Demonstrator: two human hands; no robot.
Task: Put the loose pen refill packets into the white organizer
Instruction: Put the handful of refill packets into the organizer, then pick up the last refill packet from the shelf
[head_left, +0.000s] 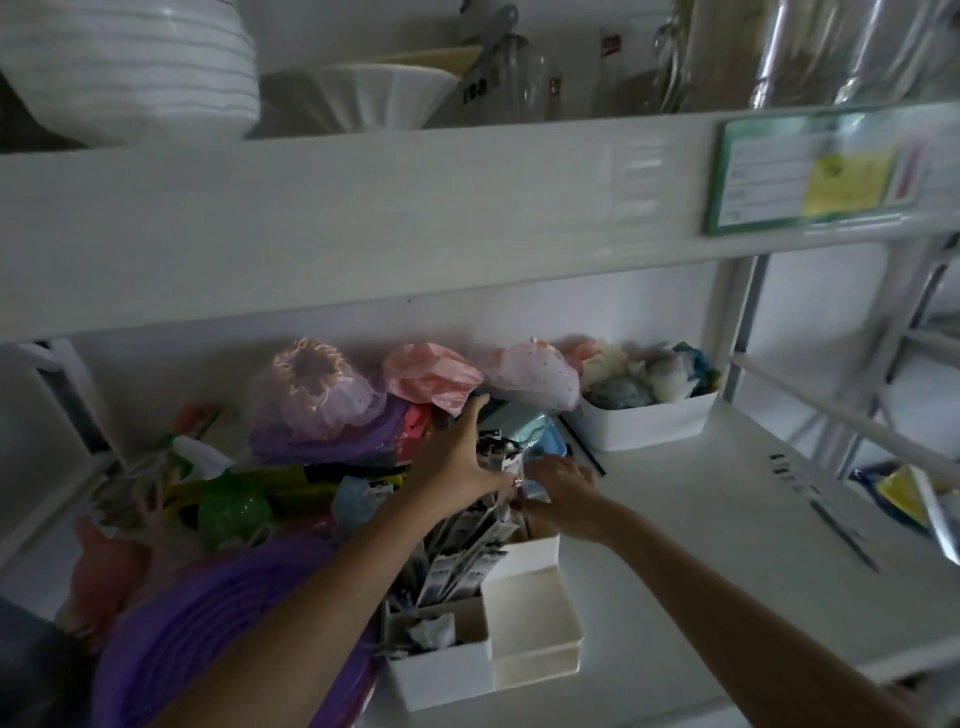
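A white organizer (535, 623) with several compartments stands on the white shelf, low in the middle of the head view. Black-and-white pen refill packets (462, 561) stick up out of its left compartments, leaning right. My left hand (457, 462) reaches over them, fingers spread, its thumb side pressed on the top ends of a bunch of packets (501, 454). My right hand (558, 488) meets it from the right and pinches the same bunch at the organizer's far end. The grip details are blurred.
Purple paper lanterns (228, 634), a green ball (234, 514) and pink and lilac fabric items (317, 395) crowd the shelf's left side. A white bin (649, 421) of cloth bundles sits at the back right. An upper shelf edge (363, 218) hangs overhead. Pens (841, 530) lie at right.
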